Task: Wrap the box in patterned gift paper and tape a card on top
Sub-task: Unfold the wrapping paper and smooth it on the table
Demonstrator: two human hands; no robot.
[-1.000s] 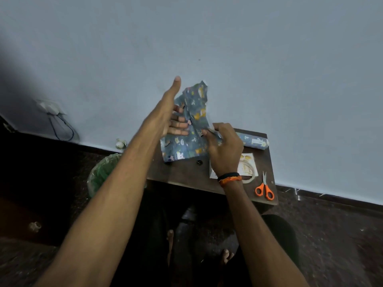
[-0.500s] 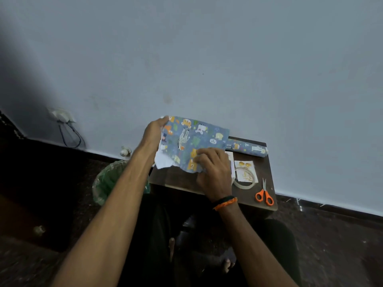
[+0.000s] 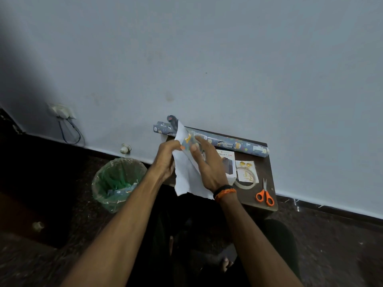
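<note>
A cut sheet of gift paper [image 3: 187, 177] hangs between both hands above the small dark table [image 3: 267, 183], its white back facing me and a blue patterned strip showing near the top. My left hand [image 3: 166, 158] grips the sheet's left edge. Fingers of my right hand [image 3: 207, 164] lie over the sheet's right side, the thumb pinching it. The white box [image 3: 228, 164] stands on the table behind my right hand, partly hidden. A card [image 3: 246, 171] lies right of the box under a clear tape ring [image 3: 247, 183]. The blue patterned paper roll [image 3: 232, 145] lies along the table's far edge.
Orange-handled scissors [image 3: 264, 195] lie near the table's right front corner. A green-lined waste bin [image 3: 118, 181] with paper scraps stands on the dark floor left of the table. A grey wall rises right behind the table. My legs are under it.
The sheet has turned from patterned side up to white back facing me and now hangs lower. The box, hidden by the sheet before, now shows. The camera view has shifted.
</note>
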